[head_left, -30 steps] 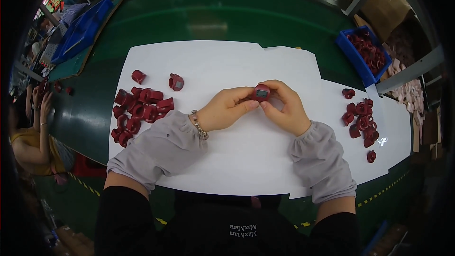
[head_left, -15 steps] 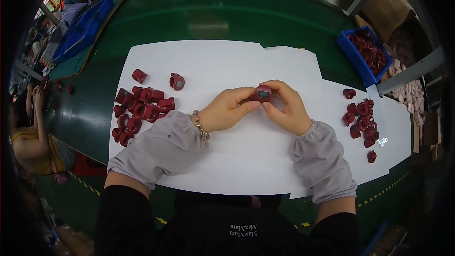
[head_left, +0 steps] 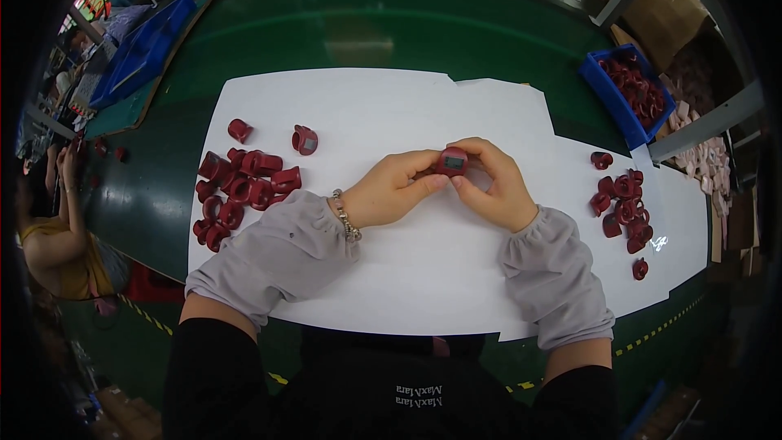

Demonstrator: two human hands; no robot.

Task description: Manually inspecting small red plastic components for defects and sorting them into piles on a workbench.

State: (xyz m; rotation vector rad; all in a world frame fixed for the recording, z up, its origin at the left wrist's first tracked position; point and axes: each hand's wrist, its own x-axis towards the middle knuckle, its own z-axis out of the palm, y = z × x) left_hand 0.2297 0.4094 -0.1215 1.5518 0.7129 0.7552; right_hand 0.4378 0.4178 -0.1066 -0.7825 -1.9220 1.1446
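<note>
Both hands meet over the white sheet, holding one small dark red band-shaped device (head_left: 453, 161) with a rounded top and a grey display window. My left hand (head_left: 394, 189) pinches its left side between thumb and fingers. On the other side, my right hand (head_left: 495, 189) has its fingertips around the top and its thumb below. The display faces up towards me; the underside is hidden by the fingers. A heap of similar dark red devices (head_left: 242, 183) lies left of my left forearm, with a single device (head_left: 305, 140) apart from it.
A smaller group of red devices (head_left: 626, 204) lies on the right of the white sheet (head_left: 391, 277). Beyond it stands a blue bin (head_left: 599, 90) full of red pieces, beside pale pink pieces (head_left: 702, 159). A co-worker (head_left: 61, 236) sits at the far left, near a blue tray (head_left: 151, 53).
</note>
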